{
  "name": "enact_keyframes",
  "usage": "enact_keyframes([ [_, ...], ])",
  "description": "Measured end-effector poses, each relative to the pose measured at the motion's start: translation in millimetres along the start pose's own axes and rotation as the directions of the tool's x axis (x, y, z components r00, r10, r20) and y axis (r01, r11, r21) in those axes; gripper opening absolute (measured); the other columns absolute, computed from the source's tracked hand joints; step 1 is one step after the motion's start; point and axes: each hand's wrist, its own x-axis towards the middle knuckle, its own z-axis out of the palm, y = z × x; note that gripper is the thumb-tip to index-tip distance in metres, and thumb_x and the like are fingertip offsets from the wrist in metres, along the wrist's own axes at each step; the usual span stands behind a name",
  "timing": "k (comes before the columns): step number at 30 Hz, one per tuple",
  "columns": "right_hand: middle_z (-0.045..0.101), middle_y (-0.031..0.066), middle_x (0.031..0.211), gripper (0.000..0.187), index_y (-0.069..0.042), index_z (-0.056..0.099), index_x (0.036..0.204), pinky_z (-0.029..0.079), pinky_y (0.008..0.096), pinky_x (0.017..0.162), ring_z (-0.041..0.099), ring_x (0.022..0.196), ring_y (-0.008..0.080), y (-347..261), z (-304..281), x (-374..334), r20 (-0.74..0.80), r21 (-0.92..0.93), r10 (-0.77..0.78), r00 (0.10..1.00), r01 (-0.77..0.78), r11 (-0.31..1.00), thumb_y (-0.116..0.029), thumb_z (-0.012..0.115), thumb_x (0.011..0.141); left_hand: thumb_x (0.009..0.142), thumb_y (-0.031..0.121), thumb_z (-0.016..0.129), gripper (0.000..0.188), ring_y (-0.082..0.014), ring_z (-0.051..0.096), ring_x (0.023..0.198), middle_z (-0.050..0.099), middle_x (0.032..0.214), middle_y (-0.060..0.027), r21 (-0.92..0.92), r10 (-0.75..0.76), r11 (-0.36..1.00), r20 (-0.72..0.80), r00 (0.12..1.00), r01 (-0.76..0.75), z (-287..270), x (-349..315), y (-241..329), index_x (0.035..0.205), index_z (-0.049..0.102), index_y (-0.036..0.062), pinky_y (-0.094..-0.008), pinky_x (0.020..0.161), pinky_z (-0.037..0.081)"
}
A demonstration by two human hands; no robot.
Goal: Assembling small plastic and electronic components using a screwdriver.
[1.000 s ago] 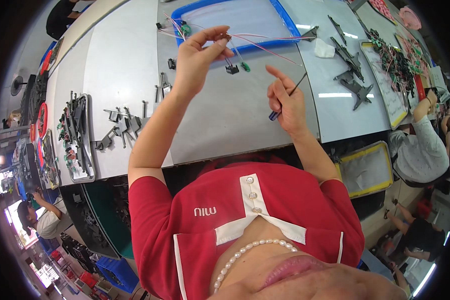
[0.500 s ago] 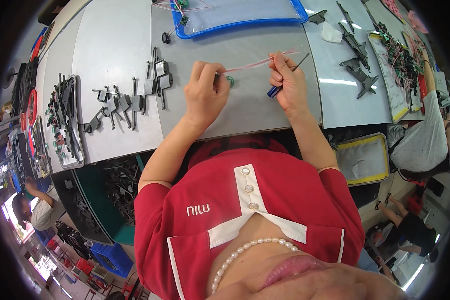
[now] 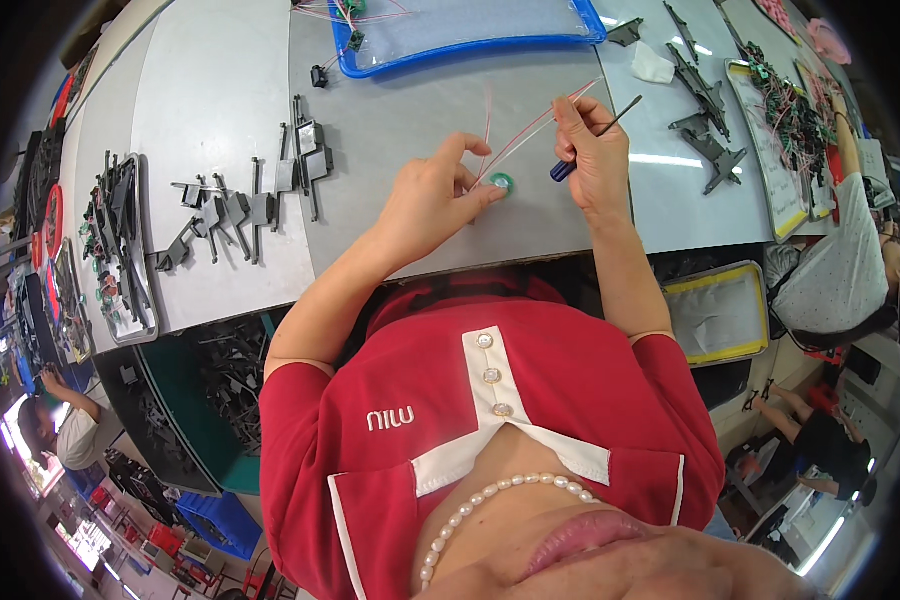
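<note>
My left hand is closed at a small round green circuit board, its thumb on the board's edge and its index finger bent above. Thin red and white wires run from beside the board up to my right hand. That hand pinches the wires between thumb and index finger. It also grips a screwdriver with a dark blue handle, the thin shaft pointing up and to the right. Both hands are just over the grey tabletop.
A blue-rimmed tray stands at the far side, with wired boards at its left. Dark bracket parts lie left and right. A yellow-edged tray holds wired boards. A co-worker's arm reaches in at the right.
My left hand has turned and opened up somewhat, bringing the round board into view to the right. My right hand has shifted slightly right, and the wires now slant more steeply.
</note>
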Motion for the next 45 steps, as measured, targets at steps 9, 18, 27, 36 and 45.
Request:
enact_keyframes([
  [9, 0.054, -0.0005, 0.076, 0.015, -0.001, 0.06, 0.097, 0.028, 0.0173, 0.046, 0.04, 0.054, 0.0025, -14.7, -5.2, 7.6, 0.091, -0.022, -0.058, 0.994, 0.061, 0.998, -0.008, 0.063, 0.084, 0.075, 0.021, 0.074, 0.058, -0.0076, 0.052, 0.059, 0.061, 0.068, -0.0043, -0.224, -0.068, 0.972, 0.006, 0.998, 0.068, 12.4, -2.6, -12.9, 0.123, 0.047, 0.0026, -0.0216, 0.055, 0.041],
  [18, 0.057, 0.0023, 0.078, 0.02, 0.0, 0.059, 0.104, 0.027, 0.0162, 0.046, 0.038, 0.053, 0.0016, -35.1, -16.1, 21.4, 0.098, -0.149, -0.161, 0.982, 0.174, 0.973, -0.011, 0.059, 0.088, 0.077, 0.021, 0.072, 0.042, -0.0139, 0.053, 0.065, 0.059, 0.077, -0.0048, 0.026, 0.138, 0.99, -0.145, 0.98, -0.135, 11.3, -3.3, -22.0, 0.113, 0.057, 0.0039, -0.0249, 0.06, 0.044],
  [27, 0.061, 0.0034, 0.078, 0.029, -0.001, 0.054, 0.114, 0.027, 0.0154, 0.046, 0.037, 0.052, 0.001, -36.9, -7.2, 14.0, 0.133, -0.347, -0.187, 0.973, 0.222, 0.911, -0.008, 0.061, 0.086, 0.081, 0.013, 0.064, 0.016, -0.0136, 0.057, 0.068, 0.064, 0.084, -0.0047, 0.37, 0.163, 0.925, -0.587, 0.793, 0.084, -88.3, -16.3, -94.3, 0.096, 0.066, 0.0057, -0.0247, 0.06, 0.046],
  [36, 0.063, 0.0047, 0.077, 0.018, 0.001, 0.064, 0.1, 0.029, 0.0149, 0.049, 0.042, 0.056, 0.0015, -32.7, -1.9, 11.8, 0.135, -0.37, -0.149, 0.98, 0.189, 0.91, -0.012, 0.06, 0.087, 0.075, 0.043, 0.067, 0.048, -0.0241, 0.061, 0.079, 0.063, 0.088, -0.0102, 0.678, 0.066, 0.633, -0.528, 0.846, 0.374, -100.7, 1.8, -106.7, 0.1, 0.062, 0.002, -0.0332, 0.069, 0.046],
  [45, 0.066, 0.0056, 0.081, 0.017, 0.0, 0.065, 0.098, 0.032, 0.0149, 0.051, 0.046, 0.061, 0.0014, -48.8, 0.0, 6.3, 0.163, -0.407, -0.087, 0.983, 0.147, 0.901, -0.01, 0.064, 0.084, 0.084, 0.017, 0.06, 0.021, -0.0297, 0.061, 0.066, 0.064, 0.076, -0.0148, 0.248, -0.077, 0.878, -0.771, 0.633, 0.41, -115.3, -13.4, -93.5, 0.096, 0.051, 0.0023, -0.0367, 0.063, 0.047],
])
